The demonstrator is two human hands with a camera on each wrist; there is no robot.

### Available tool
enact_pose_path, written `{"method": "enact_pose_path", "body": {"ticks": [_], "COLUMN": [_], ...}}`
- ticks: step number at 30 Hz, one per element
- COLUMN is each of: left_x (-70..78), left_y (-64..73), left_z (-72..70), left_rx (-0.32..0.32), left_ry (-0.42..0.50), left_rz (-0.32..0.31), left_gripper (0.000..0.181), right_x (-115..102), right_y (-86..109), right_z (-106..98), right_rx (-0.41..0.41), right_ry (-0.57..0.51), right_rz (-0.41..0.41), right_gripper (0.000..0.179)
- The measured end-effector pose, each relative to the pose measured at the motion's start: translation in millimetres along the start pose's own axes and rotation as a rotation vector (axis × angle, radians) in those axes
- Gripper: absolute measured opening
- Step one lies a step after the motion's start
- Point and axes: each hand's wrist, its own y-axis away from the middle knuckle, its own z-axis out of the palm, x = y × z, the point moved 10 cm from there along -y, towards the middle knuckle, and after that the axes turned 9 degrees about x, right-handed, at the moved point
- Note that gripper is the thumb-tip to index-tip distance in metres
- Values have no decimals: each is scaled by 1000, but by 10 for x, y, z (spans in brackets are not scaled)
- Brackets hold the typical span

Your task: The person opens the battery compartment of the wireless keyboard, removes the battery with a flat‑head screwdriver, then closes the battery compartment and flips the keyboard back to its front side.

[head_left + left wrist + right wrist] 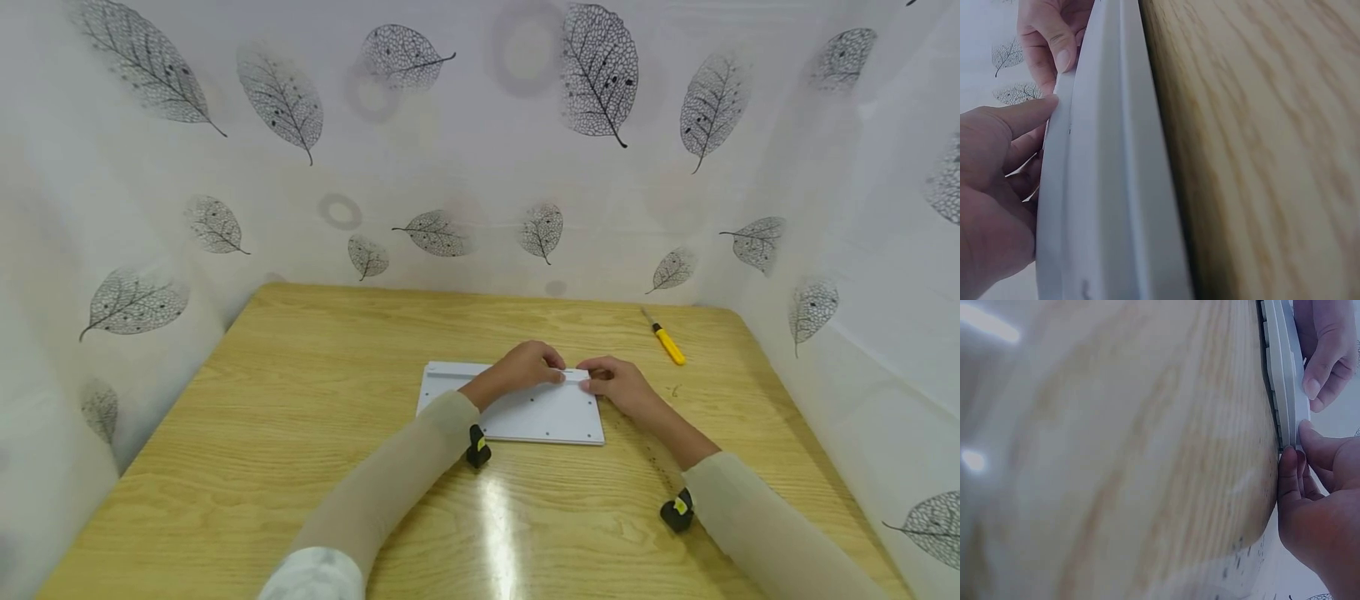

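Observation:
A white keyboard [517, 421] lies face down on the wooden table, small screw holes dotting its back panel. A row of keys [1272, 381] shows along its underside in the right wrist view. At the far edge, right of the middle, my left hand [527, 367] pinches the raised strip with the thumb on top and fingers curled behind. My right hand [617, 383] grips the far right corner between thumb and fingers, close to the left hand. In the left wrist view, the left thumb [1032, 115] presses the rim; fingers behind it are partly hidden.
A yellow-handled screwdriver [667, 343] lies at the back right of the wooden table [337, 333]. Small dark specks [660, 462] are scattered right of the keyboard. A pale curtain with leaf prints [465, 150] surrounds the table at the back and sides.

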Motion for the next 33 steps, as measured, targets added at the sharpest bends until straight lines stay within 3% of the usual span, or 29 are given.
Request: {"method": "enact_pose_path", "body": {"ticks": [33], "left_x": [22], "left_y": [-3], "left_z": [-7], "left_rx": [11], "left_ry": [57], "left_rz": [18], "left_gripper": [8], "right_x": [6], "right_y": [-14], "right_z": [3], "right_rx": [2], "right_ry": [-16], "right_rz": [-21], "right_gripper": [42]}}
